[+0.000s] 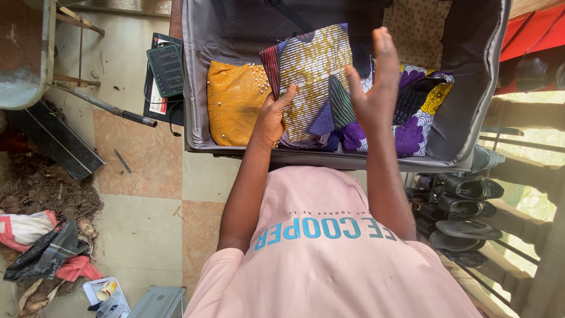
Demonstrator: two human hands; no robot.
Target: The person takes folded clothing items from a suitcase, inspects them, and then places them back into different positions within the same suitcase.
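Note:
An open grey suitcase (197,82) lies in front of me, lined in grey fabric. My left hand (272,118) grips the lower left edge of a folded patterned cloth (312,70) in yellow, white and purple, held tilted over the case. My right hand (372,88) is raised beside the cloth's right side, fingers straight and apart, holding nothing. Under the cloth lies a purple, white and yellow printed fabric (412,121). A mustard-yellow beaded garment (234,101) sits in the left part of the suitcase.
A dark grille-fronted device (166,69) with a cable lies on the tiled floor left of the case. Several black sandals (462,206) are stacked at the right by a railing. Dirt, rags (44,247) and a metal rod (106,106) lie at the left.

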